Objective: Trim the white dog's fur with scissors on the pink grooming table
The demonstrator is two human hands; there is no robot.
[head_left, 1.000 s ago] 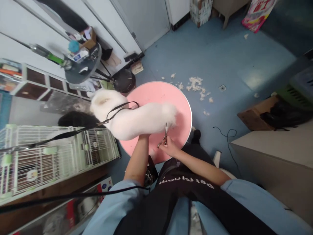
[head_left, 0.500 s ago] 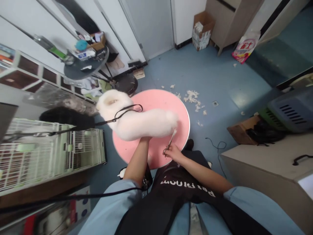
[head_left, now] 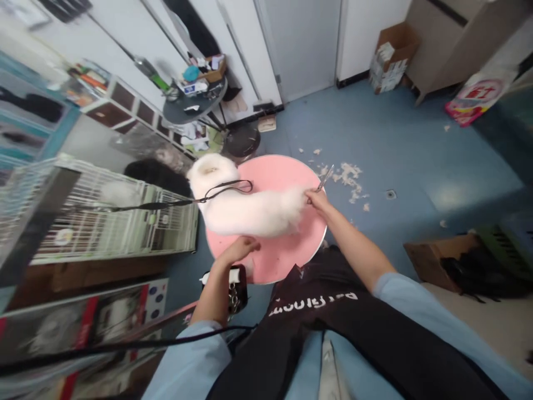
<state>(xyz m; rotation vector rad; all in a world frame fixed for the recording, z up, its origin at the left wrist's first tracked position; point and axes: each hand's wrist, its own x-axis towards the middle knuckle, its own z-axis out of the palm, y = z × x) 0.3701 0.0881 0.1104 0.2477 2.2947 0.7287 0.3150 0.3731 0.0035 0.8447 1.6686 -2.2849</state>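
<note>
A fluffy white dog (head_left: 250, 214) stands on the round pink table (head_left: 275, 258), its head toward the left and its rear toward the right. A black strap (head_left: 225, 186) loops over its neck area. My right hand (head_left: 317, 200) is at the dog's rear end, closed on a pair of scissors (head_left: 327, 178) whose blades point up and away, past the table's rim. My left hand (head_left: 241, 248) hovers over the near side of the table, just below the dog's belly, with loosely bent fingers and nothing visible in them.
Tufts of cut white fur (head_left: 347, 175) lie on the blue floor beyond the table. Wire cages (head_left: 166, 222) stand at left, and a small black side table (head_left: 191, 111) at the back. A cardboard box (head_left: 437, 261) is on the right. A black cord crosses the lower left.
My right hand has carried the scissors up from the table's near side to the dog's rear. My left hand has come out from under the dog. The view has turned left.
</note>
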